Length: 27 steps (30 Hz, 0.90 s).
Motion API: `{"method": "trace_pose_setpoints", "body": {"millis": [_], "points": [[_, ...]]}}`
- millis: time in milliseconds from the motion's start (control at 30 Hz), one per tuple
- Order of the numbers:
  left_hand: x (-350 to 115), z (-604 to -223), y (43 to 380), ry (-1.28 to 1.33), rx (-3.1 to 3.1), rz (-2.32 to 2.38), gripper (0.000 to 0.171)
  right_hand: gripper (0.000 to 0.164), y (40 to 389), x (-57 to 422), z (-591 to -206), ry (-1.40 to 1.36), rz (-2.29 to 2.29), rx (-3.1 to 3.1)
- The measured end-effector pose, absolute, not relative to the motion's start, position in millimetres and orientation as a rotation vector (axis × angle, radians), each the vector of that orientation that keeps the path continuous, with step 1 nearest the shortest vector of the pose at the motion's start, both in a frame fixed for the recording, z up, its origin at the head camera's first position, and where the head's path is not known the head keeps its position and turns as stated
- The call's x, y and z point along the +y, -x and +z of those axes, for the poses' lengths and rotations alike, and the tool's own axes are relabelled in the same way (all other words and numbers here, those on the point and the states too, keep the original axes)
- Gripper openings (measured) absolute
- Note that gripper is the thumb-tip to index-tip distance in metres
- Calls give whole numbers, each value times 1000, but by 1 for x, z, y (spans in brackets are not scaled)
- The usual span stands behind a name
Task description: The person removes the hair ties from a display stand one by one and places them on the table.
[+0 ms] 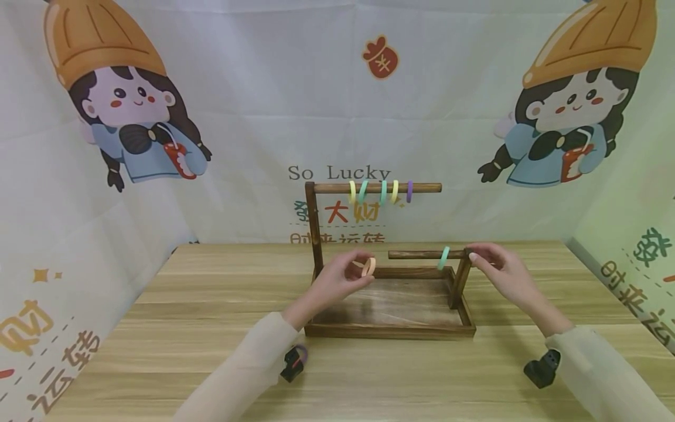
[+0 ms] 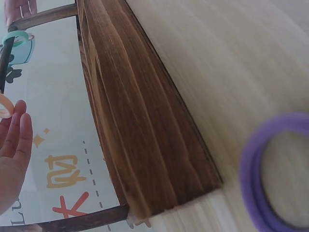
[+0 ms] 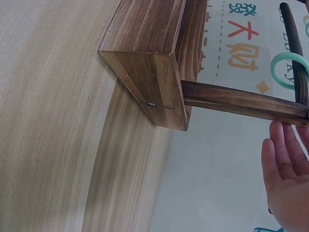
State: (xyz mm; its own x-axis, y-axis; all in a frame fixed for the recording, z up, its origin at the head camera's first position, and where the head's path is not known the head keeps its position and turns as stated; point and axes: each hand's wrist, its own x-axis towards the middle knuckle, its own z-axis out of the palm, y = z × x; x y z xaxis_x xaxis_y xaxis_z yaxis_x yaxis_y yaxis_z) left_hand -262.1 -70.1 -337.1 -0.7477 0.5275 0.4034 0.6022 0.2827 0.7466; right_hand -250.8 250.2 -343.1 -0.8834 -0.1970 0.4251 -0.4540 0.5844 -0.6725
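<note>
A small peach-orange ring [image 1: 372, 267] is pinched between the thumb and fingers of my left hand [image 1: 337, 278], just left of the free end of the lower rod [image 1: 413, 255]. With thumb and fingertips, my right hand [image 1: 503, 274] holds the top of the short post of a dark wooden rack [image 1: 390, 333]. One mint-green ring [image 1: 444, 258] hangs on the lower rod near that post. Along the upper rod [image 1: 329, 188] hang several rings in yellow, green and purple. The right wrist view shows the right fingers [image 3: 280, 145] against the post's end.
A purple ring [image 2: 252, 179] shows near the left wrist's black camera [image 1: 292, 364]. The rack has a low-walled tray base on the wooden table [image 1: 221, 293]. Behind stands a printed cloth backdrop [image 1: 263, 76].
</note>
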Motion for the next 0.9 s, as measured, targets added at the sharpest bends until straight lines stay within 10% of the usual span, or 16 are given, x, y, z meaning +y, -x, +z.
{"method": "trace_pose_setpoints", "body": {"millis": [900], "points": [[-92, -362, 254, 1206, -2481, -1140, 29, 32, 253, 252, -346, -547, 1205, -2490]]}}
